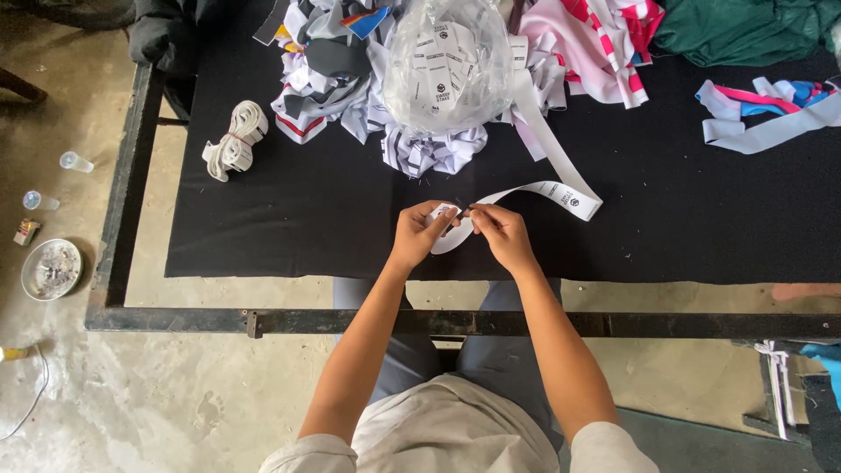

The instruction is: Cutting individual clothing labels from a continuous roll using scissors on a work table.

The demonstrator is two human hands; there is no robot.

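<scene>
Both my hands meet over the near part of a black cloth-covered table [307, 219]. My left hand [419, 231] pinches the end of a long white label ribbon [543, 188] with small dark printed marks. My right hand [501, 233] grips the same ribbon just beside it, fingertips almost touching the left ones. A small dark thing shows between the fingers; I cannot tell what it is. The ribbon runs right, folds back, and climbs toward a clear plastic bag [447, 61] full of cut white labels.
A rolled bundle of white tape [232, 140] lies at the left. Piles of fabric pieces [324, 70] fill the far edge, with pink striped cloth [604, 44], green cloth [745, 31] and loose strips [762, 114]. A metal dish [51, 268] and cups stand on the floor.
</scene>
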